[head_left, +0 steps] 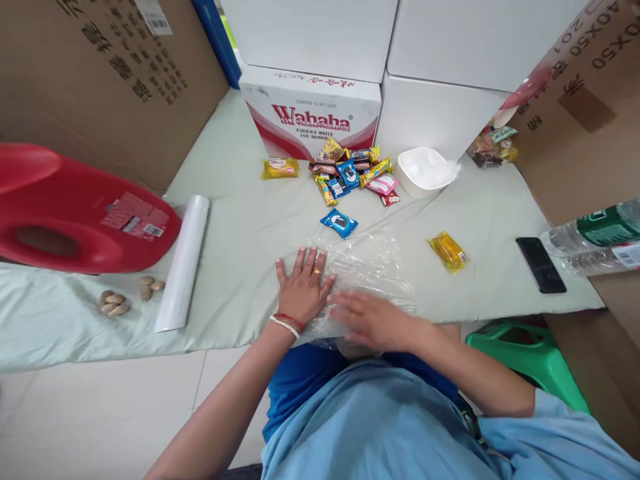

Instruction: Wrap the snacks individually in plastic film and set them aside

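Roll, white: left of the clear plastic sheet. Left hand: palm down at the sheet's left edge, fingers spread, gripping nothing. Sheet: wrinkled, on the table. Right hand: blurred, over the sheet's near portion; grip cannot be determined. Yellow packet: right of the sheet.
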Tool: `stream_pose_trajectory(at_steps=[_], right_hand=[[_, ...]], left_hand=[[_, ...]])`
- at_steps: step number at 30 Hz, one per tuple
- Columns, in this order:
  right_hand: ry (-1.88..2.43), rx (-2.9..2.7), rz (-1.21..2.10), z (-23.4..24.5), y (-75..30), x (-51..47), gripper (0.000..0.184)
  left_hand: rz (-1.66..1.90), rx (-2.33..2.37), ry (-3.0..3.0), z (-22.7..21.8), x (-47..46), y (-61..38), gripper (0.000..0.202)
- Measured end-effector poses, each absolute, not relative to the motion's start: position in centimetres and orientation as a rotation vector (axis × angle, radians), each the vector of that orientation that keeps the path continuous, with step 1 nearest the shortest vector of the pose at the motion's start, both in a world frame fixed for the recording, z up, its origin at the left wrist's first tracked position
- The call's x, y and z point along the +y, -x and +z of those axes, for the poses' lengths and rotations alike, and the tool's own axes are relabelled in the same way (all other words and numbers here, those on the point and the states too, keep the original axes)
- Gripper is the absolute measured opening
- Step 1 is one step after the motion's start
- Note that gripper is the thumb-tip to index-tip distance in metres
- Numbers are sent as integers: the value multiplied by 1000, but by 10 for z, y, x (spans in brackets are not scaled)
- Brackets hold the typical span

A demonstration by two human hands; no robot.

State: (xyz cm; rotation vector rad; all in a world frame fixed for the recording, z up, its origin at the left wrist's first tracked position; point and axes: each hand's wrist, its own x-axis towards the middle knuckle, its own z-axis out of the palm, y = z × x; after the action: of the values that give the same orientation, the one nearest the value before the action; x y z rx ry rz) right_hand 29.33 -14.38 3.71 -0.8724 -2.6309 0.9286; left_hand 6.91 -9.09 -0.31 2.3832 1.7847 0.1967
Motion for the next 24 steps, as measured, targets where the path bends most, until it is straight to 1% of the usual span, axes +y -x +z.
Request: stream_pose_trajectory(at_steps=[1, 3, 5, 6, 8, 10, 11, 12, 15, 17, 19, 21, 24], right_hand=[[781, -2704, 996, 28, -289, -156, 52], [678, -2767, 1144, 19, -293, -181, 42], [656, -2722, 1315, 23, -308, -196, 30], [646, -2671, 1419, 30, -317, -196, 28], [649, -2538, 1641, 52, -333, -180, 31], [770, -2403, 1742, 75, -341, -141, 35], [921, -2341, 1660, 85, -341, -115, 35], [1082, -2303, 1489, 91, -337, -85, 35], [1552, -2185, 861, 87, -312, 11, 31], [1813, -2103, 592, 71, -288, 69, 39], [1928, -2047, 405, 53, -265, 112, 52], [1970, -2041, 301, 38, -249, 135, 60], [2000, -2069, 239, 25, -245, 140, 54]], left_hand=[[184, 1787, -2370, -3, -88, -66, 62], [174, 1811, -2341, -2, -81, -59, 60], [185, 1839, -2325, -3, -76, -56, 61], [195, 1850, -2322, -4, -75, -55, 61], [215, 1871, -2315, -6, -74, -55, 64], [228, 1887, -2305, -6, -75, -57, 66], [230, 1890, -2304, -6, -76, -57, 67], [228, 1893, -2306, -6, -77, -57, 67], [215, 1902, -2331, -4, -78, -57, 64], [190, 1894, -2363, -3, -77, -56, 62], [145, 1883, -2380, -2, -76, -56, 63], [103, 1880, -2377, -2, -76, -57, 66], [97, 1886, -2371, -4, -76, -57, 70]])
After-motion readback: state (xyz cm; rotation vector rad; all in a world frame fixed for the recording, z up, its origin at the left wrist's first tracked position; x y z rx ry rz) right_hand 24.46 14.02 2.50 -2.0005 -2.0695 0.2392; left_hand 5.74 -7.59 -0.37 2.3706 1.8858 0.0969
